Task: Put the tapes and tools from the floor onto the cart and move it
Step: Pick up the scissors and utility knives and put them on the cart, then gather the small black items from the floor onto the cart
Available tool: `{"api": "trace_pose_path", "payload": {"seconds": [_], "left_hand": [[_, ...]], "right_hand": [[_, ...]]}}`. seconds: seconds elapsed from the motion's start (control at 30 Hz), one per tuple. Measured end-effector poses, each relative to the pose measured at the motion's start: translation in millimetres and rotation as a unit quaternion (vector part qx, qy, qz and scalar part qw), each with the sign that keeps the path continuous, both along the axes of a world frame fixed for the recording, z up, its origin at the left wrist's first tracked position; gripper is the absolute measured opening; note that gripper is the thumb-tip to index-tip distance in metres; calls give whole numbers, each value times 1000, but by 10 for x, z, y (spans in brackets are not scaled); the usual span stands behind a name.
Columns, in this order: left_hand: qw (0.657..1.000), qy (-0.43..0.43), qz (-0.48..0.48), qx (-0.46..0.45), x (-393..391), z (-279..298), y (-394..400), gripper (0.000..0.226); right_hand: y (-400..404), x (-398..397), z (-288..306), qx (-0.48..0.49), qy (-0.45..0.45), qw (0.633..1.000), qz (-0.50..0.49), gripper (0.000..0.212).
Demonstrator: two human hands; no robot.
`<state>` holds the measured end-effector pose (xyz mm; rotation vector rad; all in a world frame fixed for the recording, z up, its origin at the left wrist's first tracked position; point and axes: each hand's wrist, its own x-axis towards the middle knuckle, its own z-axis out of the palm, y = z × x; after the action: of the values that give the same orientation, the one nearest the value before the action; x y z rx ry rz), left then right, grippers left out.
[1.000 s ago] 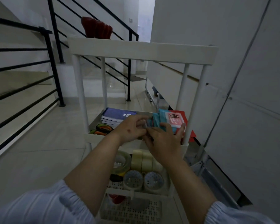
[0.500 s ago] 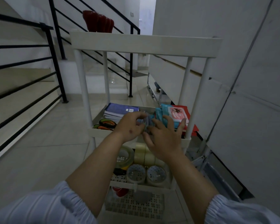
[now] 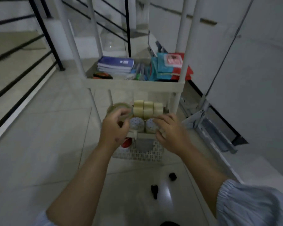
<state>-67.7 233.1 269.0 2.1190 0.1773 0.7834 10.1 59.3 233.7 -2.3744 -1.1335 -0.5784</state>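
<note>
Cart, lower shelf: tapes stowed; left hand and right hand, fingers loosely curled, grasp unclear; settle rolls snugly before pushing, two black bits remain on floor.

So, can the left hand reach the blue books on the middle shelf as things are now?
Probably yes. The left hand is low by the tape rolls, and the blue books lie uncovered on the shelf above, on its own side. Only the shelf's front rim stands between, so it must lift over it.
</note>
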Motion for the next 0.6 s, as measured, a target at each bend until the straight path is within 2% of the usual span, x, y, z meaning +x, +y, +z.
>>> {"api": "trace_pose_path", "payload": {"seconds": [0.2, 0.4, 0.6], "left_hand": [[979, 202, -8, -37, -281, -1058, -374, 27], [951, 303, -31, -50, -352, -1869, -684, 36], [913, 395, -88, -49, -213, -2478, -838, 40]], "right_hand": [[-452, -84, -867, -39, 133, 990, -13, 39], [-879, -87, -1739, -86, 268, 959, -36, 41], [-1099, 34, -2388, -121, 392, 907, -93, 50]]}}
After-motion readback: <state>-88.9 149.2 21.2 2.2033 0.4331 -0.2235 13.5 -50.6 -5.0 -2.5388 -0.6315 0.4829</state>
